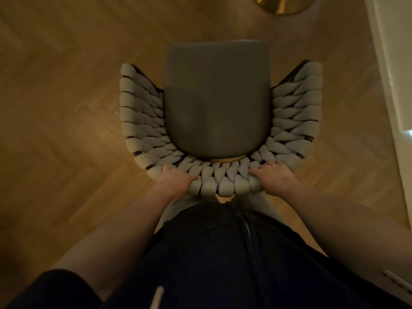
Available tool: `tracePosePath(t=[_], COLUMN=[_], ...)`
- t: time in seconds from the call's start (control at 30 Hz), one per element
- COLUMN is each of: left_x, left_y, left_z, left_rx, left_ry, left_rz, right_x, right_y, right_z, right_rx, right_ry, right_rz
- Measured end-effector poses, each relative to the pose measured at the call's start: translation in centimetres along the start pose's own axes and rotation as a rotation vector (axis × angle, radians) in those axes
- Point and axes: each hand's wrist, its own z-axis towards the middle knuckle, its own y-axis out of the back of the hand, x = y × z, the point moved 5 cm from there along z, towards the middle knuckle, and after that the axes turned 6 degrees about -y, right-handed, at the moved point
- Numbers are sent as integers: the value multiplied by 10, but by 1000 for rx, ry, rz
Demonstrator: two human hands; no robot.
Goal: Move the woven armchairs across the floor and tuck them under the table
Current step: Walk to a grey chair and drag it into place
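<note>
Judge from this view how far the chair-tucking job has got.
Done: nothing visibly; no chair is tucked in. In hand: the left hand and right hand grip the woven back of one armchair, which stands on open floor. Left: getting it under the table; only a gold base shows ahead. No other chairs are in view.

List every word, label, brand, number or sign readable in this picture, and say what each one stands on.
None: no readable text shows anywhere.
The woven armchair, its grey seat cushion and the herringbone wood floor carry no print or label.
The dark clothing shows only a pale drawstring, no logo.
The white object at the lower right edge has small dark marks, too blurred to read.
</note>
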Motion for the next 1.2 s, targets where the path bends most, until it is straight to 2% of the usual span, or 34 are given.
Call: tracePosePath(t=[0.27,0.67,1.2], left_x=[-78,-145,-265], left_y=[-65,-136,-177], left_z=[-19,-54,-66], left_rx=[-44,-95,-172], left_ry=[168,362,651], left_rz=[-332,-737,-1226], right_x=[-13,34,96], right_y=[-7,10,5], right_z=[-4,-2,-4], right_rx=[-28,-97,-185], right_ry=[173,416,735], right_rz=[-310,-695,-1142])
